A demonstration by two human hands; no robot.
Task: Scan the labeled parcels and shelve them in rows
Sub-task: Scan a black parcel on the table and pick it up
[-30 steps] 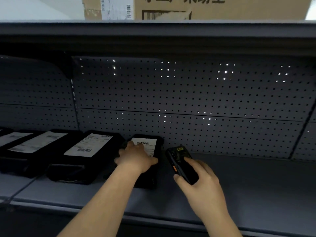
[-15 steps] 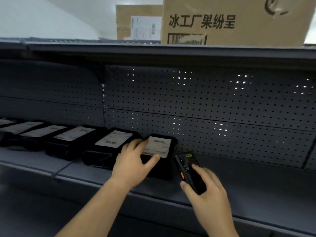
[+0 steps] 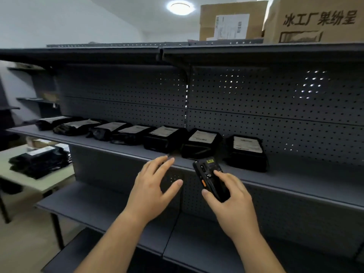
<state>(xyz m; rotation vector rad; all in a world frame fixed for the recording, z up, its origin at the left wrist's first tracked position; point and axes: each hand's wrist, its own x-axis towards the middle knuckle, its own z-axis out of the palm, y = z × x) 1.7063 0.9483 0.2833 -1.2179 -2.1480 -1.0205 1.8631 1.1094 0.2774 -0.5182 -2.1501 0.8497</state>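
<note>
Several black parcels with white labels lie in one row on the dark shelf [image 3: 295, 180]. The rightmost parcel [image 3: 247, 152] sits alone past the upright; the one beside it [image 3: 201, 143] is to its left. My left hand [image 3: 155, 184] hovers in front of the shelf edge with fingers spread, holding nothing. My right hand [image 3: 232, 201] grips a black handheld scanner [image 3: 210, 178] with an orange side button, its top end pointing toward the shelf.
A table [image 3: 37, 184] at the left carries a pile of black parcels [image 3: 39, 160]. Cardboard boxes [image 3: 232, 22] stand on the top shelf. Lower shelves [image 3: 98, 205] run below my hands. The shelf to the right of the last parcel is bare.
My left hand has let go of the rightmost parcel and drawn back from the shelf. The view has pulled back and swung left, showing the whole row and the table.
</note>
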